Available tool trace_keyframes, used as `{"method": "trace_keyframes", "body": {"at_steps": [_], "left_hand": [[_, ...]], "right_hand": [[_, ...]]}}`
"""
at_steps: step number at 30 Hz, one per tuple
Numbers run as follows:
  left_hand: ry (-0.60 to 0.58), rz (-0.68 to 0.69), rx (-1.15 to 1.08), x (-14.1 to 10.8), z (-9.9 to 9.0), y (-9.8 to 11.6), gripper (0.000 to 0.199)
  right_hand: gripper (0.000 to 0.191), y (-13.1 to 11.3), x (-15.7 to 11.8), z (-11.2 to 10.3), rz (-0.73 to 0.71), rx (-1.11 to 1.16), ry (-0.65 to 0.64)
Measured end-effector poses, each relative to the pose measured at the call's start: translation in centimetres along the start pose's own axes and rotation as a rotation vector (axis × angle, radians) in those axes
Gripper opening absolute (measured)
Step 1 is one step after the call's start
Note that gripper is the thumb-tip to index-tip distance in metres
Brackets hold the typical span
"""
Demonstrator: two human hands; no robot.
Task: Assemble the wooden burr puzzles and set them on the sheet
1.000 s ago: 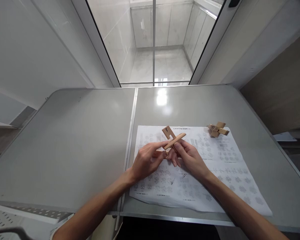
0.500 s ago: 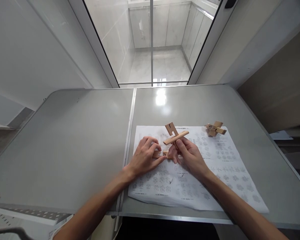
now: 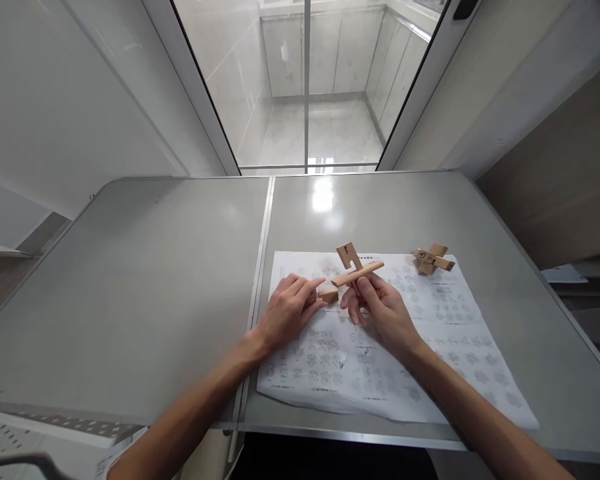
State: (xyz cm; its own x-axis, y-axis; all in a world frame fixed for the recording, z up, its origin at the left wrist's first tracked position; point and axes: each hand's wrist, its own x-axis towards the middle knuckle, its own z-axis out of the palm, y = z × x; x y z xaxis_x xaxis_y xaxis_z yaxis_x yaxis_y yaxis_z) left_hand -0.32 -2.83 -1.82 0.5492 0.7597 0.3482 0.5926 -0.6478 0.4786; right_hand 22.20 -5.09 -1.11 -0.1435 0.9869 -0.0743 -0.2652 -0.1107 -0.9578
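Note:
My right hand pinches two crossed wooden puzzle pieces above the paper. One is a notched upright piece marked with a dark "3"; the other is a long bar lying across it. Close by on the left, my left hand has its thumb and fingers at a small wooden puzzle piece, low over the sheet. Its index finger points out above that piece, and the fingers partly cover the piece's left end. Under both hands lies the printed paper sheet, covered in small puzzle diagrams.
A joined cluster of wooden pieces rests at the sheet's far right corner. The grey table has a metal seam left of the paper. Beyond its far edge stands a glass door.
The small wooden piece at my left hand has turned and moved slightly away from me. My left index finger has straightened. The crossed pieces in my right hand sit slightly further right in view.

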Motion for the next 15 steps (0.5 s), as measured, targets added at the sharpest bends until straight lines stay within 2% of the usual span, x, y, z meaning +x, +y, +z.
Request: {"method": "trace_keyframes", "body": {"at_steps": [3, 6, 12, 15], "left_hand": [[0.020, 0.012, 0.034, 0.1, 0.1, -0.1, 0.014], [0.097, -0.031, -0.007, 0.2, 0.1, -0.1, 0.014], [0.399, -0.222, -0.195, 0.8, -1.1, 0.2, 0.013], [0.430, -0.396, -0.412, 1.1, -1.7, 0.4, 0.018]], "right_hand": [[0.038, -0.1, 0.0, 0.0, 0.001, -0.010, -0.003], [0.038, 0.0, -0.1, 0.0, -0.001, -0.014, -0.001], [0.038, -0.1, -0.1, -0.1, 0.008, -0.007, 0.002], [0.038, -0.2, -0.1, 0.0, 0.016, 0.002, -0.005]]}}
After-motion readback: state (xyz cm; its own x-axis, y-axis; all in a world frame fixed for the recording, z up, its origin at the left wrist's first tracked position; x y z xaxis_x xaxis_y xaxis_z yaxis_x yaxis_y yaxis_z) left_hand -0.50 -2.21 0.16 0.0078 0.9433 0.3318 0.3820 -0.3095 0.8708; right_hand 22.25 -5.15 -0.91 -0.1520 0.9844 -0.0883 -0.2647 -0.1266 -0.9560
